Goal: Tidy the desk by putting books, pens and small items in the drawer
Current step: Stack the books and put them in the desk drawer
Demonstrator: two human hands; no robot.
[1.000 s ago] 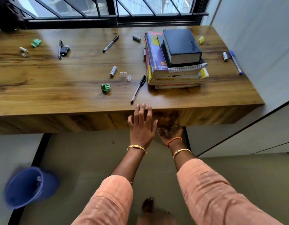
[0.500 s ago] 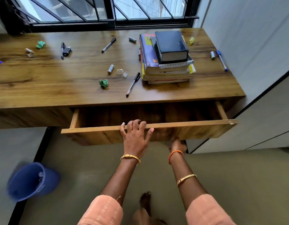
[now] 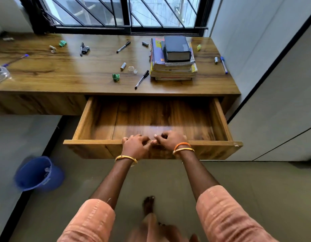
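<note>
Head view, one entry. Drawer (image 3: 219,119) stood pulled well out below the near edge of the worktop (image 3: 72,79), its wooden floor bare; no task thing was in it yet.

Risks, as judged: the drawer hung far out, so a further pull could bring it off its runners or drop its front. The book stack (image 3: 174,62), far right of the worktop and topped by a thick black book, could slide apart if lifted as one. Pens (image 3: 141,79) and a battery (image 3: 123,66) near the worktop's middle could roll off the near edge into the drawer or onto the floor if knocked.

Left hand (image 3: 135,147): fingers curled over the drawer's front rim, gripping it. Right hand (image 3: 170,139): fingers (image 3: 159,137) curled close beside the left, at the same rim; whether they gripped it or only rested there could not be told, motion blur hiding the tips.

Small green scraps (image 3: 115,77) lay scattered on the worktop. Blue bin (image 3: 37,173) stood on the floor, left.
</note>
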